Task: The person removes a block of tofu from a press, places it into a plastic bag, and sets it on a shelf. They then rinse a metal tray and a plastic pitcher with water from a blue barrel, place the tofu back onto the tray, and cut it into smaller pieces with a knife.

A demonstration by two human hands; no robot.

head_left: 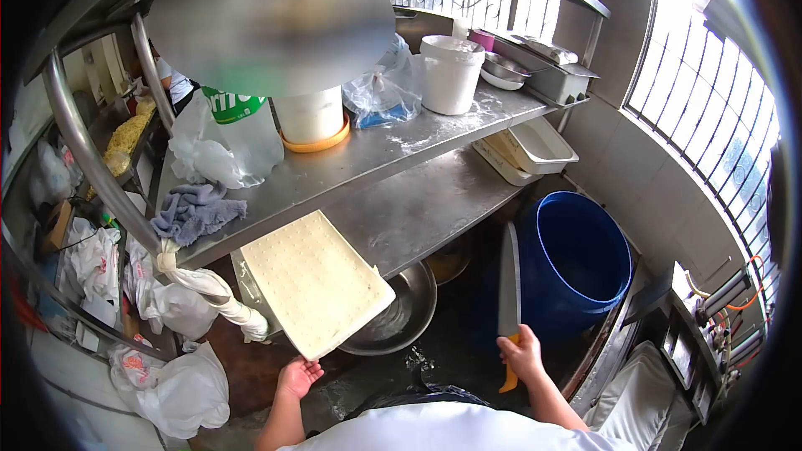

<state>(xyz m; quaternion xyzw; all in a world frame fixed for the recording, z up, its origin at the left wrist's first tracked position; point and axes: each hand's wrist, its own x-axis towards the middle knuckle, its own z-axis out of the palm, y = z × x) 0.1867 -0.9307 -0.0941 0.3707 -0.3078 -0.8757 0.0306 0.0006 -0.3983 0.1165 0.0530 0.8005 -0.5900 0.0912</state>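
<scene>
A pale, cream-coloured slab (316,284) with rows of small dimples juts out past the lower steel shelf, above the rim of a metal bowl. My left hand (299,377) is at its near corner, palm turned up, with the fingers against the edge. In my right hand (521,355) is a large knife (510,284), its orange handle in my closed fingers and its broad grey blade pointing away from me. The blade stands beside a blue barrel (576,259). How the slab's far end is supported is partly hidden.
On the upper steel shelf (334,184) stand a white bucket (451,75), plastic bags and a grey cloth (197,210). White trays (535,146) sit on the lower shelf. A steel bowl (397,317) lies below the slab; a white bag (171,388) is at left.
</scene>
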